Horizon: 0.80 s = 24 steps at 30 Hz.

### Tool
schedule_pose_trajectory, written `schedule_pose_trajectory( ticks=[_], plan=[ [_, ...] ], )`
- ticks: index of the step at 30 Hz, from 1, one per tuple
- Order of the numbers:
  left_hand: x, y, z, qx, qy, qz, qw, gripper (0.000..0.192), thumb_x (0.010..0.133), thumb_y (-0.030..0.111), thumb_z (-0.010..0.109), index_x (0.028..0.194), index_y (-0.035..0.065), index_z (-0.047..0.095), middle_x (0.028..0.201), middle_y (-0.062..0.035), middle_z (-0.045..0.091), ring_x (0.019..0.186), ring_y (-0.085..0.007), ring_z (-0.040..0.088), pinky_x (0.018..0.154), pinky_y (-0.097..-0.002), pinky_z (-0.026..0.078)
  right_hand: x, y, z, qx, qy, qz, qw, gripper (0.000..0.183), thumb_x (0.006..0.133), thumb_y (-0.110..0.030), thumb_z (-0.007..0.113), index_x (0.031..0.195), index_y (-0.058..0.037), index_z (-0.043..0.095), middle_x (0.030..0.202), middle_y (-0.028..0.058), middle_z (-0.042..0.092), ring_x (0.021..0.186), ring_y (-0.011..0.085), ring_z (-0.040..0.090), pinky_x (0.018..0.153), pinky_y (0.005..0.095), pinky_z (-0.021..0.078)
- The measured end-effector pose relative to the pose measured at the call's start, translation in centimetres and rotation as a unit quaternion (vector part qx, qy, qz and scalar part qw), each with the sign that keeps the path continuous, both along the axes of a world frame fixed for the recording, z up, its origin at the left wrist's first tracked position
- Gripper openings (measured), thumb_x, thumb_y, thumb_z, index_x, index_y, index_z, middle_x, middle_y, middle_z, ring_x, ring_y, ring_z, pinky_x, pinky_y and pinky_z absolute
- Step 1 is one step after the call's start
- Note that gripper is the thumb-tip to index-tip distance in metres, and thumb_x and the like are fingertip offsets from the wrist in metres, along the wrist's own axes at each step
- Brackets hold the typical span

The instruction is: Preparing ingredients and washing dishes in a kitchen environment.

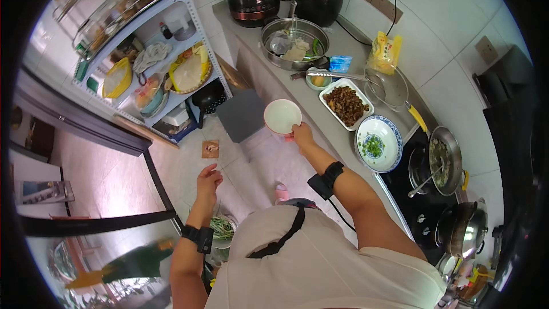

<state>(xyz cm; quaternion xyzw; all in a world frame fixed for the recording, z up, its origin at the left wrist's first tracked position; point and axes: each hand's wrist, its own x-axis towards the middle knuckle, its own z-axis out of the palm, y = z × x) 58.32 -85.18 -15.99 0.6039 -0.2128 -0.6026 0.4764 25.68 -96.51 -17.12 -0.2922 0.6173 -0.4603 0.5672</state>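
Observation:
My right hand (302, 136) grips the near rim of a white bowl (283, 116) with a reddish edge, held out over the floor beside the counter. No food shows inside it. On the left, my left hand (209, 182) hangs in the air above the floor, fingers loosely spread and holding nothing. To the right of the bowl, a white tray of brown chopped food (346, 105) sits on the counter. Close by is a blue-patterned dish (364, 163) with chopped green onion in it.
A steel pot (319, 63) holding bags and green peppers stands farther along the counter (296, 90). A strainer with a yellow handle (415, 116) lies near the wall. Pans, including one tilted skillet (455, 154), are on the black stove (399, 189). Shelves (206, 47) stand left.

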Motion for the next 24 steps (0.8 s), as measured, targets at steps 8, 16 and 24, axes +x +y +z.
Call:
schedule_pose_trajectory(
  ticks=[8, 16, 24],
  plan=[
    [2.1, -12.2, -0.5, 0.041, -0.007, -0.053, 0.998, 0.019, 0.084, 0.011, 0.06, 0.103, 0.0078, 0.06, 0.076, -0.0022, 0.06, 0.061, -0.0111, 0.057, 0.056, -0.0236, 0.048, -4.3, -7.0, -7.1, 0.065, 0.12, -0.137, 0.981, 0.027, 0.083, -0.009, 0.046, 0.102, 0.0095, 0.053, 0.08, 0.0169, 0.063, 0.06, 0.0226, 0.063, 0.054, 0.0338, 0.0553],
    [3.7, -24.9, -1.4, 0.039, 0.013, -0.19, 0.981, 0.027, 0.085, 0.012, 0.06, 0.111, 0.0047, 0.057, 0.082, -0.005, 0.06, 0.069, -0.0129, 0.057, 0.064, -0.0256, 0.049, -1.5, -8.1, -3.8, 0.084, 0.022, -0.224, 0.971, 0.031, 0.084, -0.013, 0.04, 0.104, 0.0081, 0.053, 0.082, 0.0194, 0.066, 0.067, 0.0273, 0.067, 0.062, 0.0362, 0.0547],
    [6.3, -32.9, -1.0, 0.038, -0.006, -0.31, 0.95, 0.021, 0.088, 0.018, 0.06, 0.106, 0.0087, 0.06, 0.083, -0.0035, 0.062, 0.065, -0.0117, 0.057, 0.062, -0.0259, 0.048, 2.3, -10.0, -2.3, 0.027, 0.028, -0.344, 0.938, 0.024, 0.081, -0.007, 0.045, 0.098, 0.009, 0.046, 0.078, 0.0185, 0.061, 0.064, 0.0282, 0.066, 0.057, 0.0369, 0.057]
  ],
)
